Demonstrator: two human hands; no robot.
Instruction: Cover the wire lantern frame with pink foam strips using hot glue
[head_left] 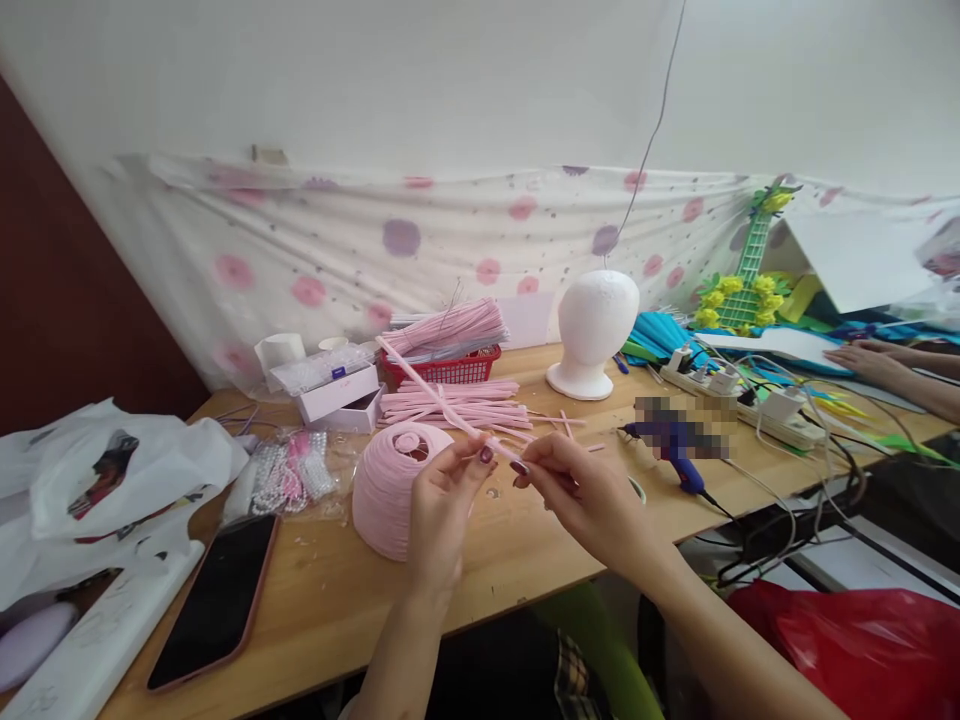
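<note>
Currently held: 1 pink stem [417, 378], raised above the table [315, 640], slanting from upper left down to the fingertips of both hands.
Left hand [442, 500]: thumb and index pinched closed on the stem near its lower end; the long free part rises up and leftward out of the grip.
Right hand [581, 490]: thumb and index drawn together on the stem's lower end, just right of the left fingertips; exact end hidden, cannot tell if bent.
Gap between hands: small, with a short bit of stem spanning it.
Dome [379, 510]: pink, ringed, on the table; just left of the left hand and partly covered by it; opening near the top.
Bundle [442, 410]: pink stems lying flat beyond the hands.
Basket [480, 367]: red, behind the bundle, more stems piled on it.
Foam head [598, 320]: white, upright, beyond the right hand.
Glue gun [686, 475]: blue, right of the right hand, partly pixelated.
Phone [217, 600]: left of the dome, screen up.
Far right: 1 co-worker's hand [870, 368] on white material.
</note>
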